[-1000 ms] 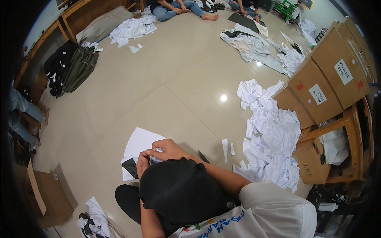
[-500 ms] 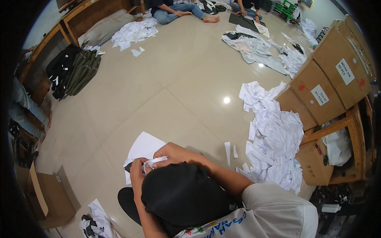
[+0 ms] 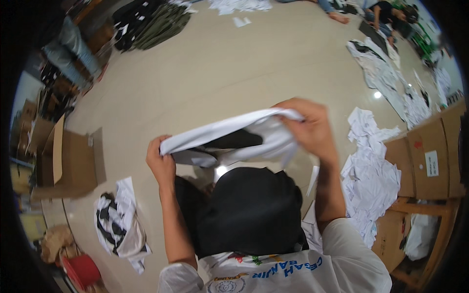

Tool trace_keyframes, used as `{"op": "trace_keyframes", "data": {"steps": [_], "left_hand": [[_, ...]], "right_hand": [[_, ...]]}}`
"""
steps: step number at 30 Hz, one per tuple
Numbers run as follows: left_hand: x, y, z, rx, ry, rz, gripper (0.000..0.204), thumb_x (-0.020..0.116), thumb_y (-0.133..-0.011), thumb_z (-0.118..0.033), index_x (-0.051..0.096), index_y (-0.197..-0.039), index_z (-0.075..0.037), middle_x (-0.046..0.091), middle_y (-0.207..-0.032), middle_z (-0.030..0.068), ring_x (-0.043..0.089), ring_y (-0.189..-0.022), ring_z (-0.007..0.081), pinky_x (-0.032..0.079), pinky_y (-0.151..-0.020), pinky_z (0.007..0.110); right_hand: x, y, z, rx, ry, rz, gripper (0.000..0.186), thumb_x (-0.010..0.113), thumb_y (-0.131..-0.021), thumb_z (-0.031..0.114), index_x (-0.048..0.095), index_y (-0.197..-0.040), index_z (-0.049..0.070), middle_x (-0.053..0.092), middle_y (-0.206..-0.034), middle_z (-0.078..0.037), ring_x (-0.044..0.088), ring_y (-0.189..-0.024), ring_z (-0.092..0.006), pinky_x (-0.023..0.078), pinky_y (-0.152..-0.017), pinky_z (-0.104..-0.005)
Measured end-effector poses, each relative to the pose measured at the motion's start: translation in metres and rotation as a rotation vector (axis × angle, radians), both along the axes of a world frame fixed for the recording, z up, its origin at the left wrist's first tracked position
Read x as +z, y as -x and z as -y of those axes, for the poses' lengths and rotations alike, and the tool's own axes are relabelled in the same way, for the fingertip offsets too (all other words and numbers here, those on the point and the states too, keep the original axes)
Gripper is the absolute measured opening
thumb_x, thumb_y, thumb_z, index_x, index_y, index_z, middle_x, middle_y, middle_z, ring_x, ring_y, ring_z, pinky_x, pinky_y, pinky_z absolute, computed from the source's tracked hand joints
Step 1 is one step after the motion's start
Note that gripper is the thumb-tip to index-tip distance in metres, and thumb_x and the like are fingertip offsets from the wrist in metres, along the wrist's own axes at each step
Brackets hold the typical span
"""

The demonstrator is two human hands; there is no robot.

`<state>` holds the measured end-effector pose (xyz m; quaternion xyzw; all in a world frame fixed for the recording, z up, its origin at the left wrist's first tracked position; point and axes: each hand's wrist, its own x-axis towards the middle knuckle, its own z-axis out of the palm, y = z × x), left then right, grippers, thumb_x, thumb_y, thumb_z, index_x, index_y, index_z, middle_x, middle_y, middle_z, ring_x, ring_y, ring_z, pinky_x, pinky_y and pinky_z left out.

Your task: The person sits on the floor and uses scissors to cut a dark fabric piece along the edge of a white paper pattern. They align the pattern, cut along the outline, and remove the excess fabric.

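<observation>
A white piece of cloth point(image 3: 215, 128) with a dark section point(image 3: 239, 139) is stretched between my two hands above the floor. My left hand point(image 3: 162, 155) pinches its left end, fingers closed on the edge. At the right end my right hand point(image 3: 312, 128), blurred a little, grips the upper edge. The cloth's upper edge forms a long band, and its lower part hangs loosely, folded. Just below it are my black-clothed knees point(image 3: 254, 210).
An open cardboard box point(image 3: 75, 163) and a heap of white and black cloth point(image 3: 124, 224) are at left. White fabric point(image 3: 369, 183) lies at right beside cardboard cartons point(image 3: 422, 158). Dark garments point(image 3: 156, 31) lie farther off. A person point(image 3: 386, 19) sits far right; another's legs point(image 3: 73, 49) show at left.
My hands were close together, bunching the cloth low down; now they are wide apart with it raised and spread between them. The view has turned leftward.
</observation>
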<state>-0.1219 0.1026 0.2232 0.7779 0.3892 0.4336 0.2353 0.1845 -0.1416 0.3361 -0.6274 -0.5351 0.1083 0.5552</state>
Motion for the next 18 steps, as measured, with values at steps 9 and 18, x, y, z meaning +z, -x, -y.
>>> {"op": "trace_keyframes", "data": {"steps": [9, 18], "left_hand": [[0.028, 0.070, -0.084, 0.108, -0.132, -0.304, 0.042, 0.052, -0.080, 0.011, 0.076, -0.111, -0.003, 0.074, -0.106, 0.0194, 0.072, -0.103, 0.0409, 0.056, -0.093, 0.042], [0.088, 0.057, -0.220, 0.076, -0.026, -0.046, 0.036, 0.053, -0.100, -0.001, 0.078, -0.125, -0.007, 0.076, -0.100, 0.0069, 0.066, -0.086, 0.0147, 0.052, -0.080, 0.031]], "right_hand": [[0.016, -0.102, -0.024, 0.027, 0.358, 0.313, 0.033, 0.066, -0.083, -0.008, 0.080, -0.112, 0.000, 0.082, -0.099, -0.016, 0.076, -0.090, -0.0232, 0.058, -0.089, -0.0340], [0.010, -0.236, -0.115, -0.146, 0.188, 0.278, 0.031, 0.065, -0.095, -0.003, 0.076, -0.124, 0.000, 0.077, -0.105, -0.002, 0.067, -0.096, -0.0131, 0.053, -0.090, -0.0287]]}}
